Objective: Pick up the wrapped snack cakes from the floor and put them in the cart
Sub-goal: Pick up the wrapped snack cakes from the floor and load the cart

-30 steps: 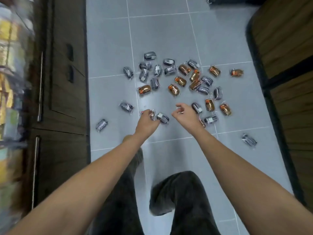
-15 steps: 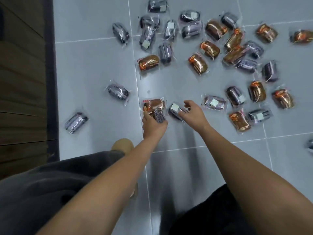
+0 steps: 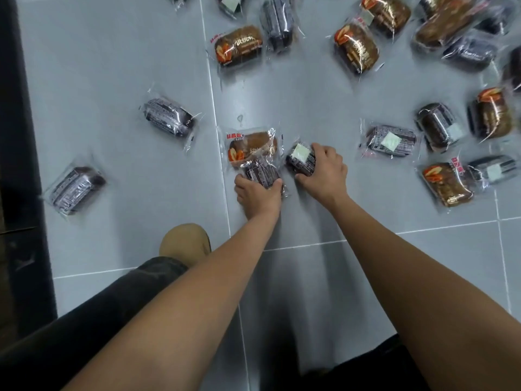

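The job looks barely begun: the grey tiled floor is strewn with wrapped snack cakes, and no cart shows anywhere in the head view, so nothing can be said about what it already holds. The left hand has its fingers curled around a dark purple-wrapped cake, thumb on one side and fingers on the other, the packet apparently still resting on the tile and partly overlapping a brown cake with an orange label just beyond it. The right hand, just to the right, closes around a second dark cake with a pale sticker, fingers wrapped over its far right edge and thumb below; whether it has left the floor I cannot tell. Many others remain untouched: two dark packets to the left, one midway and one nearer the dark cabinet base; a dark packet with a pale sticker to the right of the hands; a brown one at near right; and a dense scatter of brown and dark packets across the far side, including a brown one and another. Judging by this, two cakes are being grasped and nearly everything else is left to gather. A tan shoe and dark trouser legs stand in the near foreground.
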Tool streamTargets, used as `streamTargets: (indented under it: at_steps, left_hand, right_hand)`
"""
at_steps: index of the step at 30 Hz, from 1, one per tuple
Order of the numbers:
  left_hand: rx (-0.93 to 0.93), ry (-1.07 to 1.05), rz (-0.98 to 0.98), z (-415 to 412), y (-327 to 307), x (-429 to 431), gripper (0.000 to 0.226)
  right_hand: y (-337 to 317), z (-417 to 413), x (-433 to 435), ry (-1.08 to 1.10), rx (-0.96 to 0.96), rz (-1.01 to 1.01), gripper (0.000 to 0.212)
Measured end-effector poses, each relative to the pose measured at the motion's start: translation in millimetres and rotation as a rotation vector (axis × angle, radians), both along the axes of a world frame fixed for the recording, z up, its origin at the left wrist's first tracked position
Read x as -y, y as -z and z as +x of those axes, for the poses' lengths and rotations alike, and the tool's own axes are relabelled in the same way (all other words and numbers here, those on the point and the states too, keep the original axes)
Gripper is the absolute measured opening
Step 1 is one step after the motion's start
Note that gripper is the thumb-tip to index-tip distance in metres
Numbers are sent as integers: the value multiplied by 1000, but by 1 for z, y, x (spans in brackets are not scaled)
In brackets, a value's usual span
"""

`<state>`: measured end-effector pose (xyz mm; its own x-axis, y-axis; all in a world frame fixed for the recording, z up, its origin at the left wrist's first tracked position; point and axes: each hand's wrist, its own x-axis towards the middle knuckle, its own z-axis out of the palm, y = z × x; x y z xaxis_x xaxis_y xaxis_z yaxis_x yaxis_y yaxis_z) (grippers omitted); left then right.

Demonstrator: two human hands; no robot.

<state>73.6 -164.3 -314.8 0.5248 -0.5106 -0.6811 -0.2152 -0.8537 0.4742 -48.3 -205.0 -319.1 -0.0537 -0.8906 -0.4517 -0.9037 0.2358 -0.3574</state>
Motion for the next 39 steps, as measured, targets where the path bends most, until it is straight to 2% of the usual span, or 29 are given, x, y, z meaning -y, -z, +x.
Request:
streamTargets:
  at_steps: [5,12,18,22,25,27,29,34,39]
  left_hand:
    - [-115,-62,-49,1,-4,-6,52]
    - [-160,-52,-67,2,-13,-3,43]
    - [-106,-28,-138,-9,-41,-6,31]
    - [-122,50,-193,-17,-76,2,33]
    - [-189,87,-218,-22,-126,7,44]
    - [-232,131,-234,-23,-170,9,48]
    - [-236,183,-238,-21,-216,9,45]
    - [-209,245,-195,-17,-340,4,36]
    - [-234,319,-191,-38,-471,-4,37]
  right_hand:
    - [-2,-1,-10,64,17,33,71]
    - [-9,-1,-17,184,78,70,57]
    - [-29,-18,-23,360,150,49,57]
    - [-62,-33,-22,403,202,-14,56]
    - [-106,-43,-24,446,256,-47,53]
    - [-146,-48,-32,402,245,-57,52]
    - [-191,-53,-43,369,225,-64,52]
    - [-310,-66,-58,528,288,-24,53]
    - [-440,-80,-74,608,322,-52,55]
